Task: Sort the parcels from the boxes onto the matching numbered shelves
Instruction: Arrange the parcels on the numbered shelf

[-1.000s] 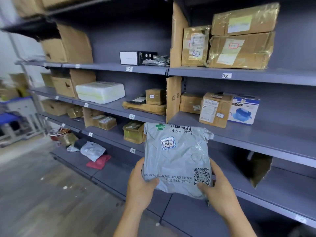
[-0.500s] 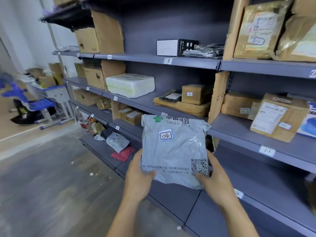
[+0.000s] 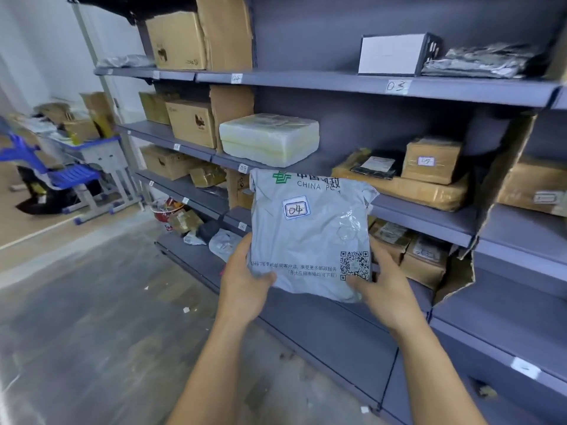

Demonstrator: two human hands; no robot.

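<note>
A grey China Post mailer bag (image 3: 310, 228) with a white sticker reading 04 is held upright in front of the grey shelving. My left hand (image 3: 245, 280) grips its lower left corner, thumb on the front. My right hand (image 3: 383, 283) grips the lower right corner beside the QR code. On the top shelf edge a small tag reading 04 (image 3: 236, 78) sits up and to the left of the bag, and a tag reading 03 (image 3: 398, 86) sits further right.
Cardboard boxes (image 3: 179, 41) fill the left bays. A white foam box (image 3: 270, 139) lies on the second shelf, brown parcels (image 3: 432, 161) to its right. Torn cardboard dividers (image 3: 503, 179) separate bays. A blue chair and desk (image 3: 76, 176) stand far left on the grey floor.
The view has swung left along the shelving, so the 02 bay has left the frame and the 04 tag has come into view. Both hands keep the same grip on the bag.
</note>
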